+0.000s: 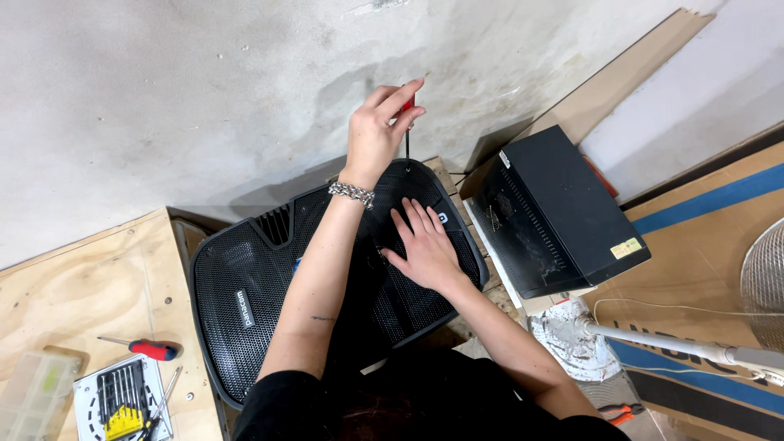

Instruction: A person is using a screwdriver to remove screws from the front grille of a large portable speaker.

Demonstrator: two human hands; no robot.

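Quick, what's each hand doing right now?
Left hand: closed, fingers pinching the red handle of a screwdriver stood upright at the top edge of the black speaker.
Right hand: open, lying flat on the speaker's mesh grille.

At nine o'clock a plywood tabletop (106, 269) carries a red-handled screwdriver (147, 349), a tool kit tray (122, 400) and a clear plastic box (37, 392). At three o'clock sits a black metal case (563, 212); a white fan stand (678, 347) lies at four o'clock.
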